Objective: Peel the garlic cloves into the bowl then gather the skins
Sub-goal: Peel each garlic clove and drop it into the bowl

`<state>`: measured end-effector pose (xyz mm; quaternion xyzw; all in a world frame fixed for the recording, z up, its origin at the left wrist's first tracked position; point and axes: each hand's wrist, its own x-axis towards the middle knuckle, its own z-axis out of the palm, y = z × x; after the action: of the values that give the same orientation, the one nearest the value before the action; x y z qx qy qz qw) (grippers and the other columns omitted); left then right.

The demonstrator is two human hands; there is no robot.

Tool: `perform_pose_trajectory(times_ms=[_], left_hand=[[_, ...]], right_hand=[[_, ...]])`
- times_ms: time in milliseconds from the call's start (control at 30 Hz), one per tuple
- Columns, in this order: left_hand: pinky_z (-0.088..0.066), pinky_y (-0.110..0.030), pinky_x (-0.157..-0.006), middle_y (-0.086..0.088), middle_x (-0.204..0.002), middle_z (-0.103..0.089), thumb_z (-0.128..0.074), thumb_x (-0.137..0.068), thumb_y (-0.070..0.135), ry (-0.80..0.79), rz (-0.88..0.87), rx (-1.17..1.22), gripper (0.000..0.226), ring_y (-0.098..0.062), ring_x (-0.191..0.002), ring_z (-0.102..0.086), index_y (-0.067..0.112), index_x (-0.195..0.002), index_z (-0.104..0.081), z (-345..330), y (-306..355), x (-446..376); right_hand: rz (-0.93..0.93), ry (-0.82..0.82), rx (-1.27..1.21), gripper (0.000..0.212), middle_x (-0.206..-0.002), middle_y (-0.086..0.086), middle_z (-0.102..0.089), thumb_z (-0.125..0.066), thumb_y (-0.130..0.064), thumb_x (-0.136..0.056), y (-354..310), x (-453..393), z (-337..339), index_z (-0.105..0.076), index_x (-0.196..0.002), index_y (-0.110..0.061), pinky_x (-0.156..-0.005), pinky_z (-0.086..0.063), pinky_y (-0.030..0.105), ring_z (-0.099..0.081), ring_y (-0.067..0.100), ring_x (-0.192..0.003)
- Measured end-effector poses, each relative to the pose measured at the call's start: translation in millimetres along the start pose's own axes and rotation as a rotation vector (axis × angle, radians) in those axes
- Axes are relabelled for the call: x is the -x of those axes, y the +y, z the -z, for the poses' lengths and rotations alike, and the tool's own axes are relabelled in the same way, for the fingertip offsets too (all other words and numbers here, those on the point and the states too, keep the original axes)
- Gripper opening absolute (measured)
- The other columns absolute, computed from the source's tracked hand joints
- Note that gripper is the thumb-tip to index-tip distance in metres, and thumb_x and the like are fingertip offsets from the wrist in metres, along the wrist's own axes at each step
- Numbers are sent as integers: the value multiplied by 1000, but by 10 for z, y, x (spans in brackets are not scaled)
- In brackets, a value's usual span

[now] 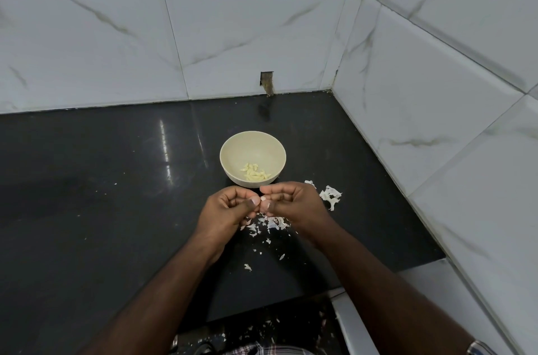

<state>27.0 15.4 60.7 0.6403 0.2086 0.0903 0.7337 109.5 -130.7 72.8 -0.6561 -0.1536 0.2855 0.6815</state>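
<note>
- Nearest my camera: a strip of checked cloth (262,350) at 6 o'clock and a wristwatch (480,347) at 5 o'clock; I can read no writing or brand on anything.
- Both forearms run up from the lower edge and converge just below the bowl (252,139).
- Left hand (230,209): fingers curled inward, thumb tip pressed toward the opposite hand.
- Right hand (294,205): fingers likewise curled, fingertips (266,189) meeting those of the left.
- Garlic clove (263,200): a small pale piece pinched between the two thumbs, mostly hidden; I cannot tell how much skin it carries.
- Bowl: cream, at 12 o'clock from the hands, just beyond the fingertips, on the black counter (102,194).
- Peeled cloves (255,173): a small heap at the bowl's bottom.
- Skins (269,222): scattered directly beneath the hands, trailing toward 6 o'clock; a larger clump (330,196) lies at 3 o'clock from the right hand.
- White marble-veined tiles (116,34) rise behind and to the right.
</note>
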Motion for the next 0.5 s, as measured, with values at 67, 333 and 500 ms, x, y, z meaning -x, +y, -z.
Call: perform_pose_trajectory(times_ms=[67,333,500], left_hand=[[-45,-19,-54,-5,-66,-68,-73,-86,6,0,1,-16,2,-8,-58,-58,5,-88,-72,2,-2,-6],[-45,-20,-53,-9,-68,-68,-77,-82,6,5,12,-7,4,-12,-60,-57,6,-85,-74,19,-4,-25],[-43,-18,-50,-10,-68,-66,-75,-83,5,-29,17,-16,7,-10,-58,-56,1,-88,-73,35,14,-23]], right_hand=[[8,1,11,22,-87,16,-75,-75,6,-81,10,-4,-1,-73,-102,-2,-72,-59,29,-72,21,-79],[5,30,124,14,-76,11,-74,-78,4,-79,-13,3,-30,-73,-86,-6,-66,-56,26,-70,15,-68],[19,55,136,15,-68,6,-73,-78,8,-78,-24,26,-56,-73,-81,-6,-58,-52,20,-68,10,-59]])
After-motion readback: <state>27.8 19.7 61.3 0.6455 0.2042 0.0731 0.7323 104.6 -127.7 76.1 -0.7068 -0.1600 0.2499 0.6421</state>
